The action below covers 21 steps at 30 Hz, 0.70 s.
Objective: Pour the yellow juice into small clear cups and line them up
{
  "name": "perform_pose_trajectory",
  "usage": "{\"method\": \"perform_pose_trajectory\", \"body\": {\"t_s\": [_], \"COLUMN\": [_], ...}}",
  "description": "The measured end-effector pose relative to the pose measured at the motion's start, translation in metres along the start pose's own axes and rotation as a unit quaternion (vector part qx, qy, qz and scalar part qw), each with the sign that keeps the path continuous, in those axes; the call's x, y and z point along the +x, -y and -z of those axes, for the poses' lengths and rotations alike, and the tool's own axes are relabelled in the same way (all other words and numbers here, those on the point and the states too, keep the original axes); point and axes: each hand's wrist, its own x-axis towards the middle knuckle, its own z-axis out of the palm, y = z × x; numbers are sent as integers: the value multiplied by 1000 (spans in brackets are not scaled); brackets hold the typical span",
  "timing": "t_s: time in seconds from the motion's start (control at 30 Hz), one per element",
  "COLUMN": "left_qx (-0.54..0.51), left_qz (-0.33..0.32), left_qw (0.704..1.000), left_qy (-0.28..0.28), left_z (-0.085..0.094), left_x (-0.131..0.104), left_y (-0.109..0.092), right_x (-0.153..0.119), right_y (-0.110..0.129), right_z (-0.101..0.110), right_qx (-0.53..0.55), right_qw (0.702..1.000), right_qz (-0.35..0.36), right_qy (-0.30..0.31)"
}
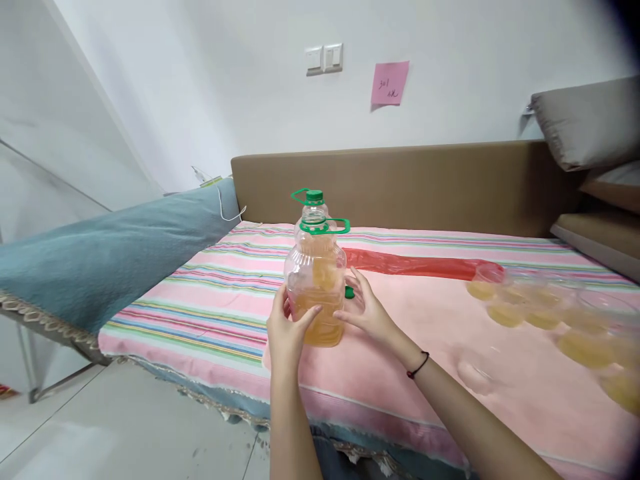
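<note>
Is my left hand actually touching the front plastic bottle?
Touching. The head view shows your left hand curved against the left side of the front plastic bottle, thumb laid across its face.

Thin black cord bracelet (pixel 421 365) worn above the right hand (pixel 369 310), small dark red bead (pixel 411 375) strung on it, both forearms (pixel 293 420) bared.

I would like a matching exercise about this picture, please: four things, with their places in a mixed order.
Things:
1. front bottle
2. pink note
3. red plastic strip
4. clear cups

Places:
A. stretched out lengthwise in front of the brown backrest
B. between the left hand and the right hand
C. grouped toward the picture's right edge
D. stuck on the wall

Right pairs: 1-B, 2-D, 3-A, 4-C
</note>
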Motion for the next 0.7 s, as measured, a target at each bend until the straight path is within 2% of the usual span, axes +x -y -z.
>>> {"method": "perform_pose_trajectory", "body": {"t_s": [0.13, 0.23, 0.4, 0.57, 0.7], "left_qx": [-29, -35, -20, -5, -60], "left_qz": [-10, -6, -5, -20, -36], "left_qw": [999, 998, 999, 999, 996], "left_qy": [37, 51, 43, 37, 56], "left_z": [4, 5, 6, 9, 7], "left_x": [-5, -8, -9, -11, -13], "left_y": [-2, -5, -8, -11, -16], "right_x": [13, 18, 21, 13, 0], "right_y": [6, 8, 6, 20, 44], "right_z": [-17, -28, -38, -35, -16], "right_qx": [63, 91, 96, 84, 56], "right_qw": [998, 994, 989, 986, 985], "right_qz": [24, 52, 73, 93, 85], "right_qy": [3, -32, -81, -113, -141]}}
